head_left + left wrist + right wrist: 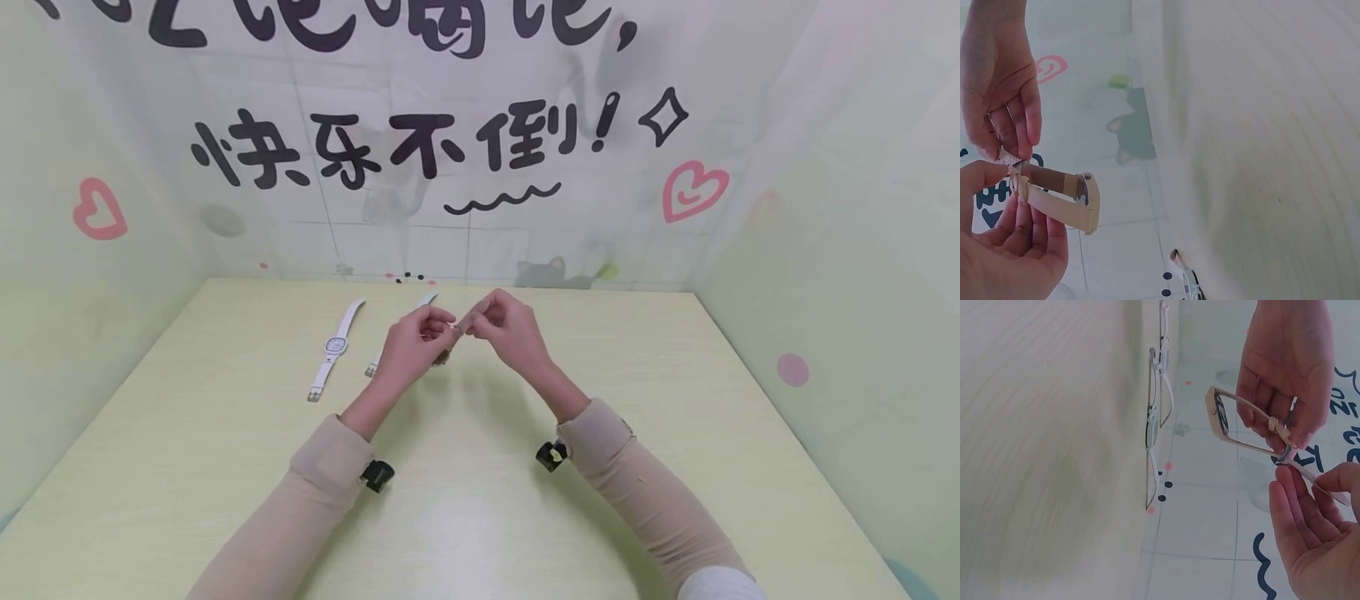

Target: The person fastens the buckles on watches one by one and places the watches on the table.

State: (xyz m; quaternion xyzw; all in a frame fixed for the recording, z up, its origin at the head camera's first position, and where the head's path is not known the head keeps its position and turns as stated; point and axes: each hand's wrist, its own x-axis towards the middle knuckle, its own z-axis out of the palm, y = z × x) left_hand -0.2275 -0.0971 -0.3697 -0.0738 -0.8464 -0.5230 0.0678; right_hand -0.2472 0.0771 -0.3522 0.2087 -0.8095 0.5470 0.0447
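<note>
A cream wristwatch (1060,209) is held up between both hands, its strap bent into a loop with the square case (1215,415) at the far end. My left hand (415,342) pinches the strap by the buckle and keeper loops. The right hand (513,329) pinches the strap's free tail (1319,481) between thumb and fingers, and the tail runs out through the buckle. In the head view the hands mostly hide this watch.
Two more watches lie on the pale wooden table (465,517): a white watch (336,346) on the left, and another watch (372,367) partly behind the left hand. A printed wall sheet (420,250) rises behind the table.
</note>
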